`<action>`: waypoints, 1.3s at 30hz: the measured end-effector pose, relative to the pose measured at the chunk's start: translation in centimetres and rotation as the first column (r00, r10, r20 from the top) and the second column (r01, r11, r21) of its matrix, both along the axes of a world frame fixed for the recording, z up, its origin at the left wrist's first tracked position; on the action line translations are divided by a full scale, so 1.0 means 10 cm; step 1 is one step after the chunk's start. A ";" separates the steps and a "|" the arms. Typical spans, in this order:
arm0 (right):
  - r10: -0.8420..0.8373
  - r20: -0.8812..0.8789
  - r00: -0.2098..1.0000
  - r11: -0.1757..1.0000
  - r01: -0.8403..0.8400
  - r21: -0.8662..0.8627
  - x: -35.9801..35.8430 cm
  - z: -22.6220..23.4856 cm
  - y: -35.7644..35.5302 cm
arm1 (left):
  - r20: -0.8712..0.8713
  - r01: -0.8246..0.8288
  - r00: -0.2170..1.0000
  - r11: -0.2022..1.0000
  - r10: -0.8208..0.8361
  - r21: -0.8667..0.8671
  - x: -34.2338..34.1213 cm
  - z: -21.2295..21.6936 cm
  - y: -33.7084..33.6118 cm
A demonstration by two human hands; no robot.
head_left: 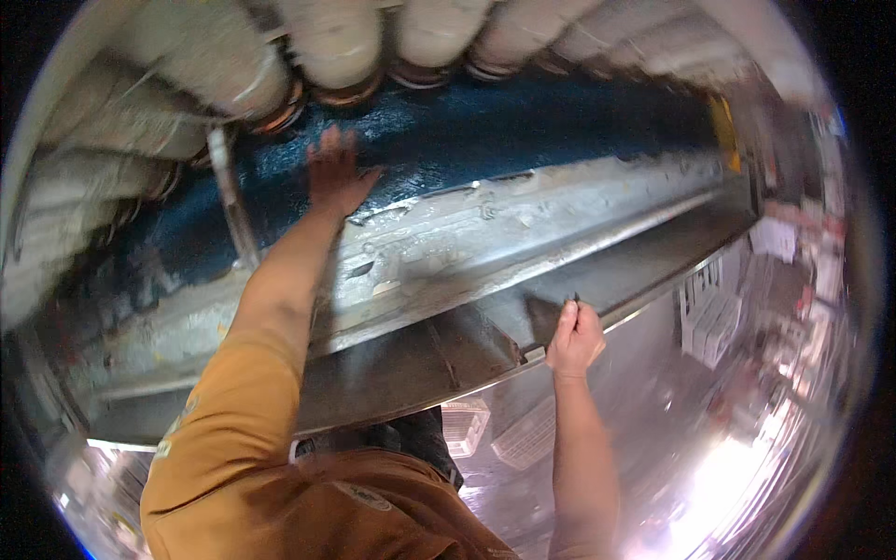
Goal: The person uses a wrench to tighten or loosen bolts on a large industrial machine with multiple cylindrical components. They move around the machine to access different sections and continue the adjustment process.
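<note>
My left hand (336, 175) reaches far over a wet, dark blue surface (448, 121). Its fingers are spread and stretched out, palm down, on or just above that surface; contact is unclear. Nearer to me, my right hand (575, 341) is closed in a pinch above the front metal ledge (635, 271). A small dark tip shows at its fingertips, too little to name. Beside those fingers a dark flat patch shows on the ledge, perhaps a shadow. Between the hands runs a grey-white metal strip (485, 219), wet and smeared.
Large rounded beige housings (336, 42) hang in a row along the far side. At left a metal bar (233, 196) crosses the blue surface; a yellow part (724, 131) stands at its right end. White plastic crates (714, 322) sit on the floor to the right.
</note>
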State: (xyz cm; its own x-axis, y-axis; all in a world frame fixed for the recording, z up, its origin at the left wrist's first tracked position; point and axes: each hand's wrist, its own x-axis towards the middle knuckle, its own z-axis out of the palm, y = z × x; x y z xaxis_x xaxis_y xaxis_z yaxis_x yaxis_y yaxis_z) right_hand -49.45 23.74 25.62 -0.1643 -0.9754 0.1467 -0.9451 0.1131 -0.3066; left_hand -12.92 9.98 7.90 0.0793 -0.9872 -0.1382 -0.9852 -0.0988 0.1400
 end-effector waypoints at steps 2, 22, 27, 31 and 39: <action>-0.016 -0.028 0.999 1.000 0.016 -0.013 0.01 -0.03 0.04 | -0.037 0.010 0.999 1.000 -0.011 -0.016 0.03 0.00 -0.02; -0.011 -0.009 1.000 0.996 0.012 0.083 0.02 -0.01 0.06 | -0.847 -0.070 0.501 0.984 0.178 0.165 1.13 1.85 1.21; -0.032 -0.021 0.999 0.991 0.034 0.127 0.18 0.10 0.07 | -0.299 -0.585 0.765 0.809 0.570 0.047 2.66 0.43 1.81; -0.016 -0.027 1.000 0.996 0.018 0.088 0.13 0.05 0.06 | -0.297 -0.675 0.699 0.737 0.651 0.028 2.88 -0.01 1.80; -0.032 0.026 0.999 0.997 0.030 0.066 0.12 0.02 0.08 | -0.294 -0.601 0.732 0.785 0.615 0.148 2.74 -0.06 1.52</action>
State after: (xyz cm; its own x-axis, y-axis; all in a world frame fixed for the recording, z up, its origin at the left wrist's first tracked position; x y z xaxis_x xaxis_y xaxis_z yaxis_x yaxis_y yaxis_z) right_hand -48.28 24.54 25.85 -0.1980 -0.9772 0.0773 -0.9323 0.1634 -0.3225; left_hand 14.50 25.17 7.28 0.6071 -0.7360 -0.2997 -0.6163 -0.6741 0.4071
